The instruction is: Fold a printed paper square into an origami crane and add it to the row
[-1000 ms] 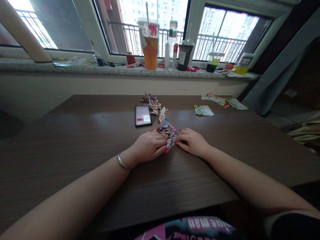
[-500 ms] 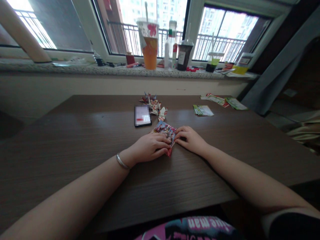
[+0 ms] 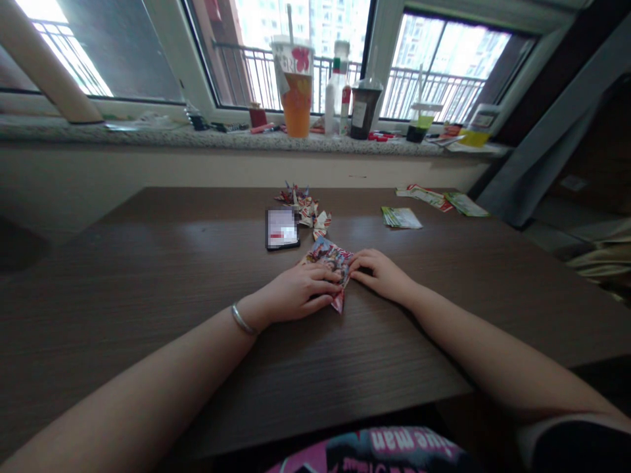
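The scene is lit by daylight from the windows [image 3: 335, 26], whose panes are overexposed, while the room is left dim. A pale sheen is cast on the far tabletop [image 3: 345, 374]; soft shadows are thrown beneath the hands [image 3: 298, 292]. Outer edges are stretched by wide-angle distortion, fine print is softened, and the phone screen [image 3: 282, 228] is pixelated.

Silver bangle [image 3: 242, 319], L wrist [image 3: 258, 309]; dk top [image 3: 362, 452] w/ pink lettering [image 3: 389, 439].

the paper [image 3: 321, 249] shows busy print in blue, red and white. the table [image 3: 148, 263] is brown with fine streaks, the bracelet [image 3: 241, 320] silver, the sill [image 3: 197, 138] speckled grey, the tall drink [image 3: 297, 108] orange.
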Available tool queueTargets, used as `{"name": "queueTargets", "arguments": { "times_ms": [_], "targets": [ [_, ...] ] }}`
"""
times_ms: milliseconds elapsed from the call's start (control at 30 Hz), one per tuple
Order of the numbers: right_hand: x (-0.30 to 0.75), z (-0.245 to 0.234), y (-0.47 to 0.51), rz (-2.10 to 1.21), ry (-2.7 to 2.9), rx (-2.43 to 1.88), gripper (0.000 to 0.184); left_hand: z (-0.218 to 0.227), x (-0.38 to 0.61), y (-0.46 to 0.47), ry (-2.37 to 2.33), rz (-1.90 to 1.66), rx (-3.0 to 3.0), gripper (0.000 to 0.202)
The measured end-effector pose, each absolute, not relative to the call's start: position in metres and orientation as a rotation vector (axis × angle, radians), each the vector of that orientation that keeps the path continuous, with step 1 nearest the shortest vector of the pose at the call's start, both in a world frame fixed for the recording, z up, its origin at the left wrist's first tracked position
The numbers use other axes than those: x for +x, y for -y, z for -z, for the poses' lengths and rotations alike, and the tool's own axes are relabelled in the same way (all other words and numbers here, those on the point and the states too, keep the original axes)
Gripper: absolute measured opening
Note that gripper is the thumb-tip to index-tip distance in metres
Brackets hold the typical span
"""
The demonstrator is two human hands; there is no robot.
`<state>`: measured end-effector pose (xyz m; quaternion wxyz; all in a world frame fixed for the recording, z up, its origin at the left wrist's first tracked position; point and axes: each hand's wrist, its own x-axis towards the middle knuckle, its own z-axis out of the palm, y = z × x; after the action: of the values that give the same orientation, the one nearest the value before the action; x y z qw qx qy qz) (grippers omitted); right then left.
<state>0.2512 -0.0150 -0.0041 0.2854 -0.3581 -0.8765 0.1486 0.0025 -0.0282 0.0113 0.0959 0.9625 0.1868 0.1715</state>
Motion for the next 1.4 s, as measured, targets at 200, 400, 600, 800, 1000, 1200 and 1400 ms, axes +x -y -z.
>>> {"name": "queueTargets", "arguments": {
  "times_ms": [200, 400, 600, 800, 1000, 1200, 1400],
  "targets": [
    [0.260, 0.005, 0.012, -0.431, 2.386, -0.885, 0.007, -0.010, 0.003, 0.030, -0.563, -0.474, 2.845, 0.032],
    [0.261, 0.007, 0.010, -0.429, 2.378, -0.919, 0.006, -0.010, 0.004, 0.030, -0.544, -0.443, 2.848, 0.031],
    [0.259, 0.005, 0.013, -0.382, 2.437, -0.921, 0.005, -0.009, 0.006, 0.031, -0.535, -0.461, 2.887, 0.033],
    [0.262, 0.008, 0.012, -0.362, 2.445, -0.896, 0.001, -0.006, 0.007, 0.035, -0.551, -0.413, 2.969, 0.040],
    [0.264, 0.012, 0.008, -0.415, 2.389, -0.846, 0.003, -0.006, 0.008, 0.040, -0.598, -0.345, 3.001, 0.043],
    [0.263, 0.016, 0.005, -0.452, 2.345, -0.831, 0.003, -0.007, 0.011, 0.043, -0.633, -0.324, 3.011, 0.044],
    [0.261, 0.018, 0.005, -0.452, 2.321, -0.886, 0.002, -0.007, 0.010, 0.043, -0.645, -0.307, 3.027, 0.048]
  ]
}}
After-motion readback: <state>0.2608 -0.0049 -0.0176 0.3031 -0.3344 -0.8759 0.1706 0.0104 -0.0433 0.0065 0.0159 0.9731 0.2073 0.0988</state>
